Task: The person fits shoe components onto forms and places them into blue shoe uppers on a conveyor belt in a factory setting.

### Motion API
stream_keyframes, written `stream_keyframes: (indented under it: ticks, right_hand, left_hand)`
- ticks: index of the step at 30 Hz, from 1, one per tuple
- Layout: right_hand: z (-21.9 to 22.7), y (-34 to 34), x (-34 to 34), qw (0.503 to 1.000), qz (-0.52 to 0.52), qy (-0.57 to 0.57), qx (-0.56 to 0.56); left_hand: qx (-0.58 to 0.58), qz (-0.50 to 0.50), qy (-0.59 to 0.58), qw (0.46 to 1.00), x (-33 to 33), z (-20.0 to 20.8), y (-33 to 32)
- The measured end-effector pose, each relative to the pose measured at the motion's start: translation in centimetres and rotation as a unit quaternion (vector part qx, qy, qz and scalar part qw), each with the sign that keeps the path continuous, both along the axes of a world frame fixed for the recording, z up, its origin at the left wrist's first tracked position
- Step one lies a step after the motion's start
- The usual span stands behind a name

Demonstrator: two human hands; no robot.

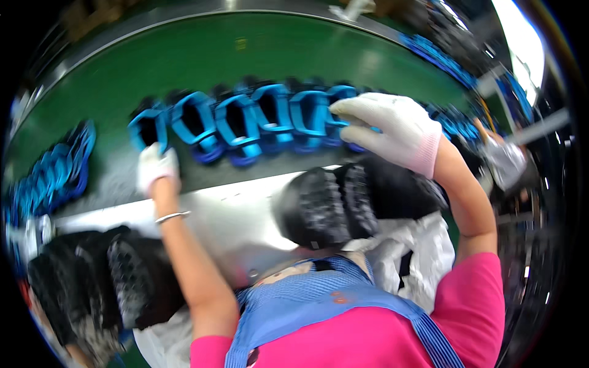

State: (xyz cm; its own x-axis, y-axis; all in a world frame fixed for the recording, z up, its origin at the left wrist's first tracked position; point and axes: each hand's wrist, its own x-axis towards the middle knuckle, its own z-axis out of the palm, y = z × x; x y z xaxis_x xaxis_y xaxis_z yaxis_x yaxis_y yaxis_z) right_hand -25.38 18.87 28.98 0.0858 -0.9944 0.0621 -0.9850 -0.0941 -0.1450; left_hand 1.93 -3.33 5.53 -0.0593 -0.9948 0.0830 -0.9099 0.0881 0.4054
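A row of blue-and-black shoe-shaped pieces (237,119) with dark openings lies across the green surface in front of me. My left hand (158,168), in a white glove, is at the lower end of the leftmost piece (148,126); its fingers are closed on that end, slightly blurred. My right hand (386,129), also gloved in white, is over the right part of the row. Its thumb and fingers are apart, pointing left beside a blue piece (340,95), and the hand hides the pieces beneath it.
Black, padded-looking pieces (313,208) sit on a metal ledge (236,218) near my body, with more black pieces (138,279) at the left. Another blue stack (52,172) stands far left. White plastic (423,248) hangs below the ledge. Another person's gloved hand (503,162) shows at right.
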Motion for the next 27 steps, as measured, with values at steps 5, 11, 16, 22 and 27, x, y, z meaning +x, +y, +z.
stream_keyframes:
  ticks: [5,11,16,22,27]
  right_hand:
    - [3.2,9.2,-6.7,0.978,-0.108,0.024,-0.176]
    - [6.0,24.0,-14.8,0.874,-0.404,0.097,-0.252]
    - [1.5,30.5,-19.2,0.833,-0.509,0.039,-0.212]
    - [-1.9,28.2,-21.7,0.855,-0.481,0.035,-0.191]
    - [-1.3,28.4,-24.4,0.871,-0.466,0.113,-0.106]
  left_hand:
    - [0.270,-0.066,-0.080,0.957,2.9,-1.2,-8.0]
    - [0.359,0.003,0.018,0.933,2.4,-4.7,-11.9]
    - [0.329,-0.001,-0.075,0.941,2.7,-3.6,-12.1]
    - [0.240,-0.005,-0.167,0.956,4.3,-4.1,-12.3]
    - [0.039,0.021,-0.301,0.953,-1.8,2.5,-2.9]
